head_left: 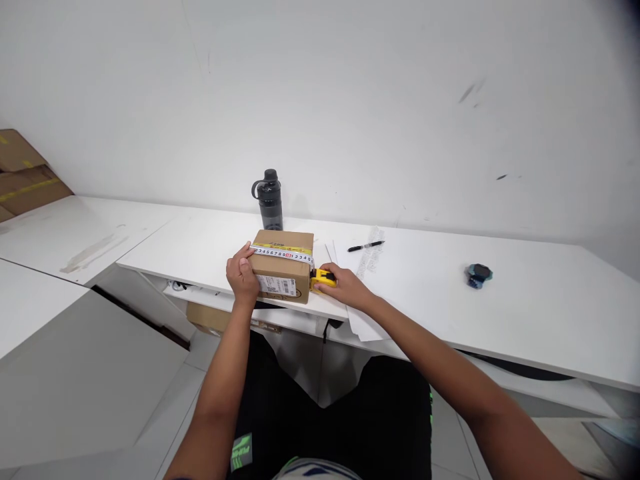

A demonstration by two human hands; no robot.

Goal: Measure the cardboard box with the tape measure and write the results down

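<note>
A small brown cardboard box (pixel 285 263) with a white label on its front sits near the front edge of a white table (pixel 525 313). A tape measure blade (pixel 283 253) is stretched across the box's top front edge. My left hand (pixel 242 275) pinches the blade's end against the box's left corner. My right hand (pixel 345 285) grips the yellow tape measure case (pixel 321 279) just right of the box, resting on the table.
A black water bottle (pixel 270 200) stands behind the box. A black pen (pixel 365 247) and sheets of paper (pixel 367 267) lie to the right, a small dark blue object (pixel 479 274) farther right. Flattened cardboard (pixel 23 175) leans at far left.
</note>
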